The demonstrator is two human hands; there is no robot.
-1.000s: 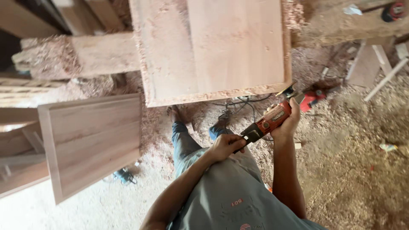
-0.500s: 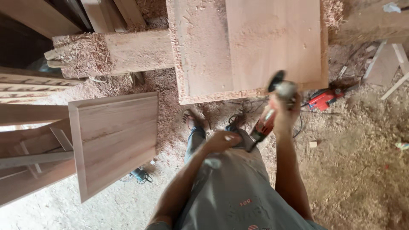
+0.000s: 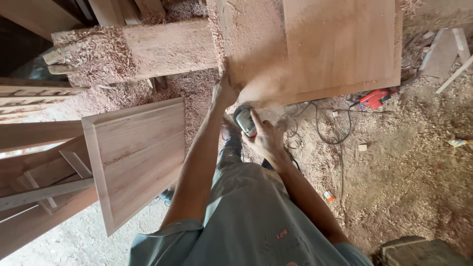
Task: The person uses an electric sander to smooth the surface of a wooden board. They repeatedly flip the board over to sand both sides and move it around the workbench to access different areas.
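Observation:
I look down over my grey shirt and trousers at a sawdust floor. My right hand is closed around a handheld power tool with a dark round head, held low in front of my legs. My left hand reaches forward and rests on the near left edge of a large flat wooden board that lies on a bench. The board's left part is dusted with sawdust.
A raised wooden panel leans at my left over stacked timber frames. A thick beam heaped with shavings lies behind it. A red tool and black cables lie on the floor at right. A dark block sits bottom right.
My left hand let go of the tool's rear handle and went forward to the board's edge. My right hand lowered the tool from the board's edge toward my legs.

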